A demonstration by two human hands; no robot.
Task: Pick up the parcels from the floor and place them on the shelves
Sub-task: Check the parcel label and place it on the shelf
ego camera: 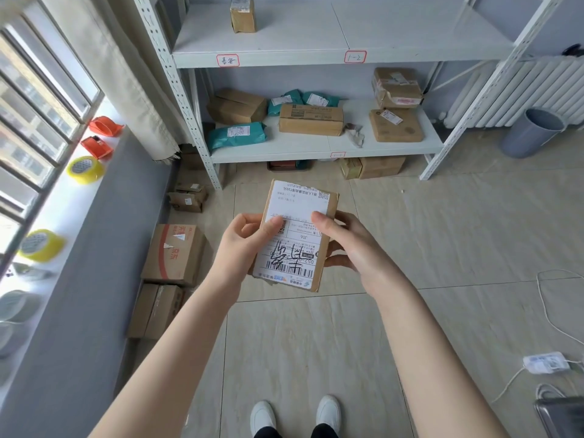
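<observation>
I have the parcel [295, 237] clamped between both hands out in front of me, above the floor tiles, label face up toward the camera. My left hand [245, 245] pinches its left long edge, thumb pressed on the label and the other fingers curled underneath; my right hand [347, 245] closes on the right long edge the same way, thumb on top near the middle of the label, fingers wrapped under and behind. So the box lies directly between my fingertips, not ahead of or beside them, and neither hand is nearer than the other. Its long axis runs away from me, from near my wrists toward the shelf unit [196, 143], leaning slightly to the right at the far end. That is what the next move turns on, in my judgement: the far short edge already points at the lower shelf [316, 150], which lies straight ahead of my fingers and lower down, so the parcel could go in end first. The bare patch there sits forward of my left fingers, between the teal bag [237, 134] and the flat brown box [311, 120]. The upper shelf [284, 42] lies farther beyond my fingertips and holds one small box [242, 14].
</observation>
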